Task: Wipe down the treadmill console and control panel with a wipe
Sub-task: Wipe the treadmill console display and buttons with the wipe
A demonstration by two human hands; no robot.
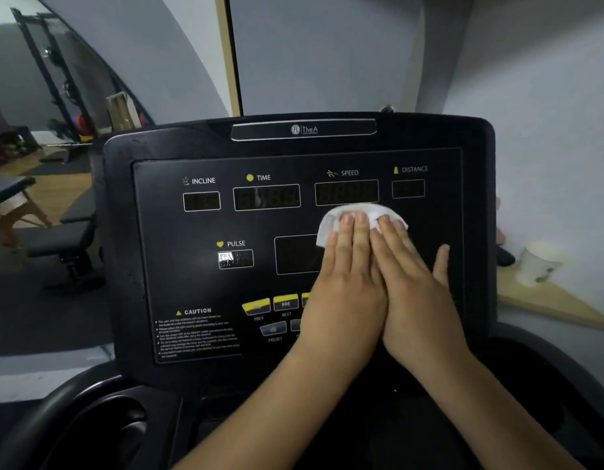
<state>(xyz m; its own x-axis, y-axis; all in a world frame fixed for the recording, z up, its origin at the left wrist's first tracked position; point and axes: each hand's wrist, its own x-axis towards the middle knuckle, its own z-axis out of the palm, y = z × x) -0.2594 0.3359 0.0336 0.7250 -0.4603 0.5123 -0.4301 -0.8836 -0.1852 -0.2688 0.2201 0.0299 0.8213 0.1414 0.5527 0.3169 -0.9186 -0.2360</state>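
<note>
The white wipe [358, 215] lies crumpled against the treadmill console [165, 266], just below the SPEED window [346, 191]. Its long axis runs side to side along that window's lower edge. The left hand [344, 279] and right hand [416, 286] press it, touching each other, with fingers [358, 232] straight, flat and pointing up toward the window. Below and left of the window, the left hand partly hides the yellow buttons [256, 305]. Well right of the window, a paper cup [538, 262] stands on a ledge [548, 300].
</note>
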